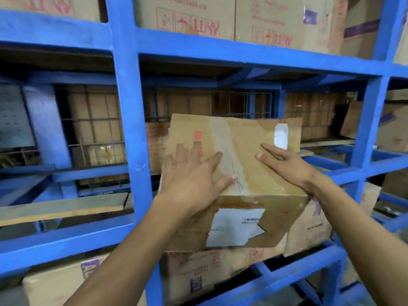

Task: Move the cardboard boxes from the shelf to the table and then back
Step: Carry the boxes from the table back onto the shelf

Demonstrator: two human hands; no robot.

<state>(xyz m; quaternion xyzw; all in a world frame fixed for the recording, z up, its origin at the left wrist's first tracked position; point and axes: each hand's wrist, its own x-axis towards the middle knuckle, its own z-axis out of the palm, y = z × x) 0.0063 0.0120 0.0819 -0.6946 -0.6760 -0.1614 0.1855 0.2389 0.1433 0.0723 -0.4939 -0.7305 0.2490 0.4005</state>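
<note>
The fingers [199, 151] of the left hand [189, 182] are straight and spread wide, lying flat on the top of the cardboard box [260, 191], its thumb stretched out to the strip of clear tape [223, 146] that runs along the middle seam. The right hand [287, 164] is also open, its fingers long and loose, the fingertips touching the top of the box to the right of the tape while the wrist sits over the near right corner; neither hand is curled round anything. The box is worn brown cardboard with soft, frayed edges; red print runs beside the tape on its top, a small white label [280, 136] sits near the far right corner of the top, and a large torn white label [235, 227] covers much of the front face, with glossy tape above it. It sits in the middle bay of the blue metal shelf [130, 133], just right of the shelf's upright post, slightly askew, its front sticking out past the shelf's front rail. It rests on top of another printed box [194, 274], and a further box [309, 228] stands just beside it on the right. More cardboard boxes [187, 16] with red handling symbols fill the upper level of the shelf, and behind a wire grid [97, 122] at the back of the bay other cartons are dimly visible. A bare wooden board [61, 207] lies in the left bay.
</note>
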